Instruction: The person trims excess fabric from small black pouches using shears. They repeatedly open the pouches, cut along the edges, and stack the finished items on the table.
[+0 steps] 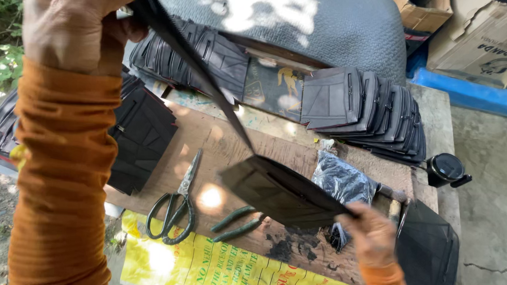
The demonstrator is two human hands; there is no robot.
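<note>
Two hands hold one long black rubber piece (262, 185) up over the wooden board (218, 140). My left hand (75, 14) is high, near the top left edge of my view, with its fingers closed tight on the thin end of the strip. My right hand (372, 234) is low, and its fingers pinch the wide end. The strip runs slanted between them, above the board and not touching it.

Under the strip I see scissors (172, 205) with dark green handles and pliers (236, 223) with green grips, lying just beside each other. A shiny black bag (343, 180) sits near my right hand. Stacks of black pieces (363, 111) line the far edge, and more (141, 137) sit at the left. The bare wood in the middle leaves some room to move
</note>
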